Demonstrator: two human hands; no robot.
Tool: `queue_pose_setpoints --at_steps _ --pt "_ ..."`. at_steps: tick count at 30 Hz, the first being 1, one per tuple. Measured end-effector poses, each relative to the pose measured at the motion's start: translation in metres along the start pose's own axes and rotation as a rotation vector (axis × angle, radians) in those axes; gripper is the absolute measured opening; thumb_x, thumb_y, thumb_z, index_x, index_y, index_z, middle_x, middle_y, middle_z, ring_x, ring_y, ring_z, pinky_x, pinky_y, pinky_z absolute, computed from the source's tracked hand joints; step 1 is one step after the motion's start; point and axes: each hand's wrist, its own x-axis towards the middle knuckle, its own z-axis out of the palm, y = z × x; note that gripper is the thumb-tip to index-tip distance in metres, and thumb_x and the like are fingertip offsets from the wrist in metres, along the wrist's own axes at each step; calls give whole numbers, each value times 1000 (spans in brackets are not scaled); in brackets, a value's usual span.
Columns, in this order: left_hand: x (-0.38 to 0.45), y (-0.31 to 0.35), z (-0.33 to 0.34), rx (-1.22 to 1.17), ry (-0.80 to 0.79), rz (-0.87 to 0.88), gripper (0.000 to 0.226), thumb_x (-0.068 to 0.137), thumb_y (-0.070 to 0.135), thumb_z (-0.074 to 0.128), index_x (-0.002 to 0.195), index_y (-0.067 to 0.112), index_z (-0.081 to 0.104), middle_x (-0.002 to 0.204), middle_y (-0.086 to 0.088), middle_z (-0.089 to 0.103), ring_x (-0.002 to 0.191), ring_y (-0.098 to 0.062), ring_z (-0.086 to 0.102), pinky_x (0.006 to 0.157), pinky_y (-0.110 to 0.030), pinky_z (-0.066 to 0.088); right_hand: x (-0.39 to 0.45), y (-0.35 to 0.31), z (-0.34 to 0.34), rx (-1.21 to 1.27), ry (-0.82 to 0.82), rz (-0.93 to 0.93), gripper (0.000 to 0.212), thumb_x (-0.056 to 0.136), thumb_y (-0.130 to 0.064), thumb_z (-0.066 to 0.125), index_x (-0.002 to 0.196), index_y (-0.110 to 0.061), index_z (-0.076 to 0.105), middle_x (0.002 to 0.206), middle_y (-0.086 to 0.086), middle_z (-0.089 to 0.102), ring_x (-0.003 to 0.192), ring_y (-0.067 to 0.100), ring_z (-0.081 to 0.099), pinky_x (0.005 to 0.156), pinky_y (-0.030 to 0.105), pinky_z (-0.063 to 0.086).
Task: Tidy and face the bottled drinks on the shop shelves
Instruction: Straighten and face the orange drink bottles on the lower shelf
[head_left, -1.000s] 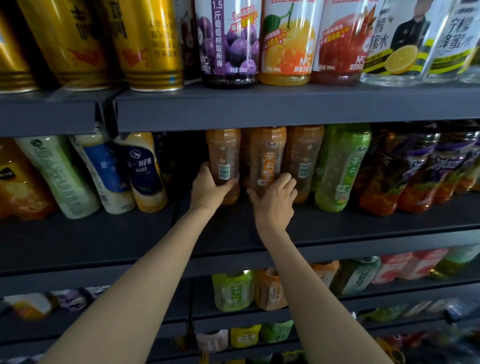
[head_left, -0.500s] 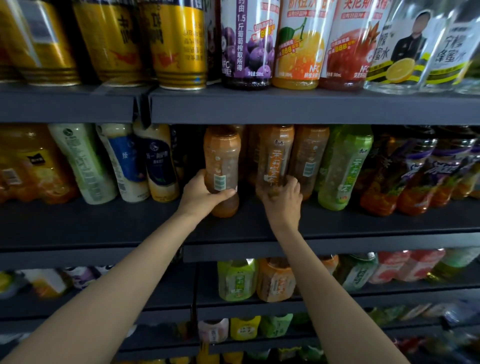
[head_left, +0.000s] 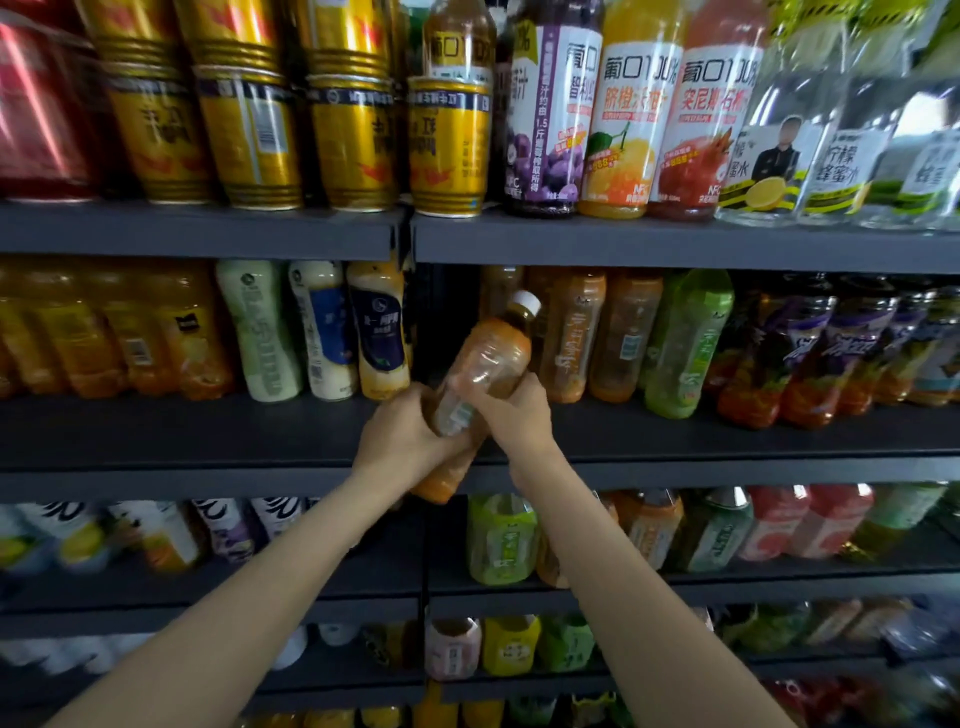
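From the head camera we see one orange bottle (head_left: 485, 364) with a white cap, tilted, lifted clear in front of the middle shelf (head_left: 208, 431). Our left hand (head_left: 402, 441) curls round its lower half; our right hand (head_left: 519, 415) grips it from the right. Behind the bottle three more orange bottles (head_left: 571, 338) stand on that shelf, a green bottle (head_left: 685, 343) right of them. Four gold cans (head_left: 353, 140) stand on the shelf above.
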Motion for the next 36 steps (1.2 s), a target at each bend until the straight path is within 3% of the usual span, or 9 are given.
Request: queue_pose_setpoints --at_steps 2,5,9,12,14,20,24,27,36 --pt "-4 -1 -12 -58 -105 27 52 72 46 74 111 19 52 98 9 54 92 -10 53 71 -23 42 -8 -1 -6 141 -2 76 80 57 -44 85 121 -8 53 112 7 65 102 24 64 86 41 56" --pt "-9 -3 -32 -322 -368 -54 44 78 44 67 115 25 53 103 16 57 97 -2 55 72 -10 43 -17 -12 -26 312 -74 73 49 78 -22 76 120 -7 54 111 9 66 100 23 65 87 37 55" --pt "-23 -10 -36 -757 -631 -234 62 67 39 69 122 11 55 113 -7 67 105 -17 64 89 -32 53 -33 -30 -42 329 -197 -32 42 84 -15 68 122 -8 52 116 10 65 106 24 64 86 35 55" --pt "-33 0 -29 -691 -558 -160 58 72 32 71 122 10 52 111 -5 65 98 -15 66 79 -24 55 -42 -33 -46 277 -232 -58 40 87 -16 64 125 -8 52 118 9 64 106 22 64 88 35 55" --pt "-37 5 -25 -443 -386 -45 50 76 34 73 116 13 50 107 2 61 91 -10 61 67 -15 49 -48 -36 -45 193 -200 -44 41 86 -21 66 123 -9 53 118 9 64 106 20 63 87 34 54" --pt "-42 -1 -16 120 8 293 68 68 46 77 121 21 43 115 4 44 109 -14 40 82 -25 34 -56 -24 -34 318 41 116 59 76 -26 78 123 -9 48 119 9 60 108 23 58 77 31 53" --pt "-34 -8 -28 -208 -281 162 57 73 36 76 120 21 47 114 3 53 107 -12 52 83 -22 43 -58 -17 -42 234 20 19 56 74 -20 79 124 -11 53 114 7 66 107 23 62 90 38 52" --pt "-32 -14 -32 -361 -445 91 52 79 22 72 124 14 48 114 1 58 110 -15 56 80 -16 47 -63 -21 -47 39 -94 -175 53 72 -14 80 118 -12 55 109 5 68 102 20 65 86 35 54" --pt "-39 -9 -32 -446 -525 80 57 73 26 76 123 27 49 115 6 63 108 -8 58 92 -24 48 -67 -20 -44 10 -338 -246 59 68 -15 79 121 -9 53 112 10 67 104 24 65 91 39 53"
